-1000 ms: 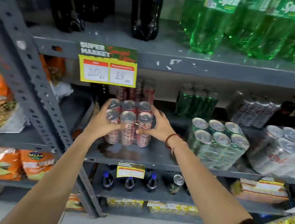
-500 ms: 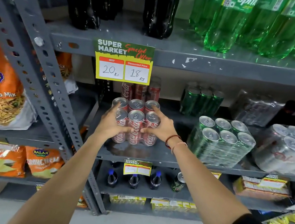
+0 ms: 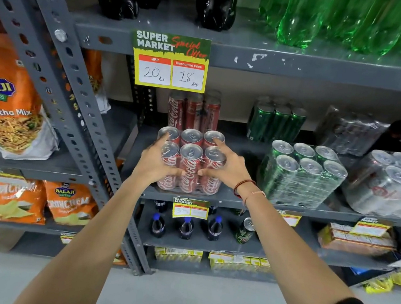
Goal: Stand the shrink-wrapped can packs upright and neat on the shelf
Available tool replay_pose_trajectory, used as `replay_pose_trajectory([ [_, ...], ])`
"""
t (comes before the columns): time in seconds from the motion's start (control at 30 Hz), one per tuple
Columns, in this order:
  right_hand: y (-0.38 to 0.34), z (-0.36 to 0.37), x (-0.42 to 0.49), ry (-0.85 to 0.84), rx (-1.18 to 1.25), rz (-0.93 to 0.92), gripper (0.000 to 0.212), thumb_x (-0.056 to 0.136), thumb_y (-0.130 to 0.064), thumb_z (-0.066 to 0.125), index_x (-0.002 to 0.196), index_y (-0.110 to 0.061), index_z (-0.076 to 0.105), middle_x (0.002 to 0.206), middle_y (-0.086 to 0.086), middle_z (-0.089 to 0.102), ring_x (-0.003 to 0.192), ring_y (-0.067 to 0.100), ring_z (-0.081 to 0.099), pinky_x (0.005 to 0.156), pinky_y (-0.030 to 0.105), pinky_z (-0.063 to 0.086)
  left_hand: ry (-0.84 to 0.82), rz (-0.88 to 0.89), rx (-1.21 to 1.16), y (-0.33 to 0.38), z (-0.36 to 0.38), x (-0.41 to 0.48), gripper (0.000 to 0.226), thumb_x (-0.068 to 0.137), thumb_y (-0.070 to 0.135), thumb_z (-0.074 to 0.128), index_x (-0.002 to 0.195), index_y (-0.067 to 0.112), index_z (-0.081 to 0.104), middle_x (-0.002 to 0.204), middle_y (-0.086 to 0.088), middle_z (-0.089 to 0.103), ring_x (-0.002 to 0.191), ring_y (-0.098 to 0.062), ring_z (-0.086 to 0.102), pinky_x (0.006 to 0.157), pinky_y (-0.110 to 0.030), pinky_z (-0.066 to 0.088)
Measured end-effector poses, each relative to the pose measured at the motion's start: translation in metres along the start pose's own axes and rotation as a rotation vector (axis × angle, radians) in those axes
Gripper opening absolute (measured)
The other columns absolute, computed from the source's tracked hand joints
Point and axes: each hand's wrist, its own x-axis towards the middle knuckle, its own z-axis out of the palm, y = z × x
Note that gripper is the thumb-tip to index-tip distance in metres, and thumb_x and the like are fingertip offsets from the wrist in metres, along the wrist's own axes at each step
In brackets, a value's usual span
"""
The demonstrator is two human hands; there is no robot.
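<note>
We see the red Coca-Cola six-pack [image 3: 189, 162] standing upright at the near edge of the grey metal shelf [image 3: 288, 205], its cans' long axes vertical and their silver tops facing up, three across and two deep. Our left hand [image 3: 153, 163] clasps its left side and our right hand [image 3: 228, 166] its right, fingers spread over the tops, thumbs pressed on the front. Behind it stands another red pack [image 3: 193, 111], also upright. To the right, a green can pack [image 3: 300, 175] and a silver can pack [image 3: 389, 185] lean back at a tilt — two more packs stand farther in. A tag [image 3: 170, 61] on the shelf edge above reads "SUPER MARKET Special Offer", MRP 20, Discounted Price 18. Orange Balaji Wafers bags [image 3: 6, 100] fill the left bay — "Mitha Mix" shows on one.
</note>
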Motion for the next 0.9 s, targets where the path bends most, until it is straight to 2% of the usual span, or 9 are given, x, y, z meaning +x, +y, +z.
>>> replay_pose_trajectory([
  [0.17,0.002,-0.001,-0.005,-0.023,-0.008,-0.011,0.100,0.059,-0.039,0.087,0.144,-0.033,0.034,0.131,0.008,0.060,0.123,0.025,0.054,0.106,0.035,0.039,0.021,-0.026,-0.003,0.000,0.003,-0.008,0.109,0.053,0.033,0.090,0.144,0.031,0.029,0.139,-0.007,0.052,0.131,-0.028,0.043,0.107,-0.044,0.036],
  [0.33,0.001,-0.003,-0.005,-0.030,-0.014,-0.010,0.099,0.060,-0.040,0.087,0.144,-0.035,0.034,0.127,0.008,0.062,0.118,0.025,0.057,0.103,0.033,0.042,0.018,-0.019,0.007,0.004,0.002,-0.010,0.107,0.054,0.032,0.090,0.143,0.031,0.031,0.137,-0.006,0.054,0.129,-0.028,0.046,0.106,-0.044,0.038],
  [0.57,0.002,-0.002,-0.004,-0.031,-0.016,-0.013,0.100,0.059,-0.041,0.086,0.143,-0.038,0.033,0.128,0.008,0.062,0.119,0.027,0.057,0.105,0.037,0.042,0.022,-0.036,0.016,0.004,0.003,-0.010,0.108,0.054,0.033,0.090,0.144,0.031,0.029,0.139,-0.007,0.052,0.131,-0.029,0.044,0.106,-0.044,0.037],
  [0.73,-0.008,-0.006,-0.012,-0.069,-0.067,-0.026,0.100,0.063,-0.039,0.084,0.145,-0.034,0.028,0.140,0.011,0.049,0.128,0.030,0.049,0.107,0.039,0.040,-0.012,-0.045,0.058,0.009,-0.002,-0.014,0.107,0.056,0.035,0.088,0.143,0.034,0.027,0.140,-0.008,0.048,0.131,-0.029,0.042,0.105,-0.044,0.037],
  [0.83,-0.024,-0.014,-0.019,0.005,-0.109,-0.081,0.088,0.066,-0.040,0.082,0.141,-0.024,0.040,0.145,0.014,0.042,0.135,0.030,0.040,0.112,0.040,0.034,-0.018,-0.015,0.119,0.015,-0.008,-0.014,0.096,0.063,0.031,0.084,0.143,0.027,0.032,0.145,-0.011,0.039,0.134,-0.029,0.037,0.107,-0.043,0.033],
  [0.9,-0.042,-0.035,-0.030,0.124,-0.100,-0.167,0.071,0.070,-0.037,0.080,0.132,-0.018,0.051,0.138,0.012,0.051,0.128,0.026,0.048,0.107,0.033,0.037,0.011,0.088,0.171,0.032,-0.017,-0.017,0.080,0.068,0.026,0.080,0.138,0.021,0.043,0.144,-0.011,0.042,0.130,-0.027,0.042,0.105,-0.036,0.034],
])
